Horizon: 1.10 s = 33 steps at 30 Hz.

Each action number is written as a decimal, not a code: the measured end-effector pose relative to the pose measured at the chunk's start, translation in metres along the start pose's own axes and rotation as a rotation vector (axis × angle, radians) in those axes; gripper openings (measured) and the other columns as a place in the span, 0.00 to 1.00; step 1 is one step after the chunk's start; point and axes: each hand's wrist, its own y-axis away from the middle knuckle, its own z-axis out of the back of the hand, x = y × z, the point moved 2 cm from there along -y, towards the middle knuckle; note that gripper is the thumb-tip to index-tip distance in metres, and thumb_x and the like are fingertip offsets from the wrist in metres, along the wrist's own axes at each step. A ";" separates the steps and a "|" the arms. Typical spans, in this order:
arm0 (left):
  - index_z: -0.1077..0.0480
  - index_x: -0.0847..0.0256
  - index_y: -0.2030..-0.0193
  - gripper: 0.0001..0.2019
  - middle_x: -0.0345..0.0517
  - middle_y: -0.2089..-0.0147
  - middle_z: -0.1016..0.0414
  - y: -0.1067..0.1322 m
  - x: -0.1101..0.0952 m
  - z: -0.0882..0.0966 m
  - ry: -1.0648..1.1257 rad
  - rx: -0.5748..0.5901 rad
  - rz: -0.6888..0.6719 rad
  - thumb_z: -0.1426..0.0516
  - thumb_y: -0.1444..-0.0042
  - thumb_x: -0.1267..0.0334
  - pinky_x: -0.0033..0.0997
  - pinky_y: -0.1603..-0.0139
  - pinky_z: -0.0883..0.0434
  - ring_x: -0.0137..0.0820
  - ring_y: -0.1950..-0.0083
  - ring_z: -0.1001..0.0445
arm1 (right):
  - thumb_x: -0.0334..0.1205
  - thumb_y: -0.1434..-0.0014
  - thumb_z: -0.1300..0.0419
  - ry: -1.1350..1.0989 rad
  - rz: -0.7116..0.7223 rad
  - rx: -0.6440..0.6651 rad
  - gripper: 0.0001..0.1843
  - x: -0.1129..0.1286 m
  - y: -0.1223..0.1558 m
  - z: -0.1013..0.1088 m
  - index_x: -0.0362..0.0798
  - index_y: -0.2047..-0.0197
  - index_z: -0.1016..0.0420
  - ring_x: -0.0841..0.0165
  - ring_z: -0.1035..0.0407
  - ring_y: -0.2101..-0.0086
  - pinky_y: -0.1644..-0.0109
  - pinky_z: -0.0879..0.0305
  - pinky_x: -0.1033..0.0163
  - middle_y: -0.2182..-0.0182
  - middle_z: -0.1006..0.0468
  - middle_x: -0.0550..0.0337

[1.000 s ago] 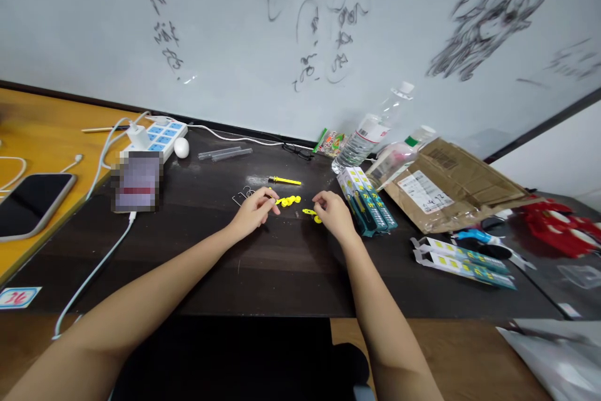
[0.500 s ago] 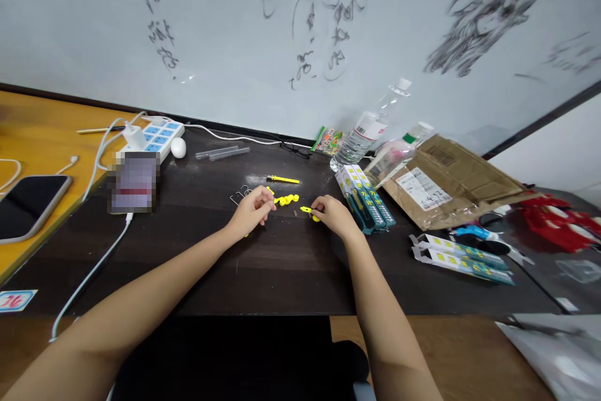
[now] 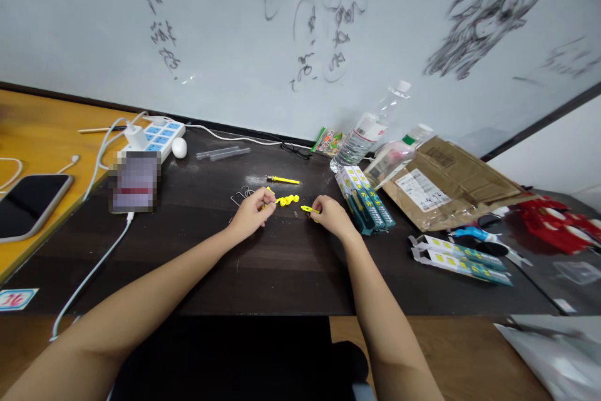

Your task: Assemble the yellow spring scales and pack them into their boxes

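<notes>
Head view shows me the right hand (image 3: 331, 216) pinching a small yellow part (image 3: 307, 208) and the left hand (image 3: 252, 213) curled, its grip unclear, beside yellow pieces (image 3: 288, 200) between the hands, a pick-up step, I judge, calling next for steady precision.

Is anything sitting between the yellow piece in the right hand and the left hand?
Yes, a cluster of small yellow parts lies on the desk between the yellow piece in the right hand and the left hand. Whether it truly blocks the path is unclear.
</notes>
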 end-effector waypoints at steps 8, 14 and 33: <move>0.36 0.61 0.66 0.02 0.40 0.67 0.35 -0.002 0.001 -0.001 -0.106 -0.058 -0.080 0.46 0.47 0.67 0.25 0.63 0.35 0.26 0.63 0.33 | 0.35 0.51 0.48 -0.434 -0.028 -0.133 0.04 0.005 0.000 0.002 0.50 0.70 0.42 0.72 0.41 0.75 0.69 0.47 0.67 0.77 0.37 0.68; 0.36 0.60 0.63 0.05 0.38 0.66 0.34 -0.001 0.008 -0.001 -0.124 -0.023 -0.040 0.47 0.45 0.63 0.22 0.72 0.36 0.21 0.74 0.35 | 0.38 0.44 0.51 -0.827 0.103 0.022 0.04 0.037 0.007 -0.018 0.52 0.64 0.44 0.74 0.49 0.80 0.74 0.49 0.69 0.80 0.45 0.71; 0.36 0.59 0.60 0.06 0.39 0.62 0.29 0.006 -0.001 -0.005 -0.320 0.010 -0.043 0.47 0.44 0.63 0.23 0.73 0.34 0.20 0.77 0.33 | 0.42 0.38 0.52 -0.414 0.226 -0.059 0.07 0.076 0.026 -0.015 0.50 0.63 0.36 0.69 0.34 0.72 0.65 0.41 0.67 0.71 0.28 0.61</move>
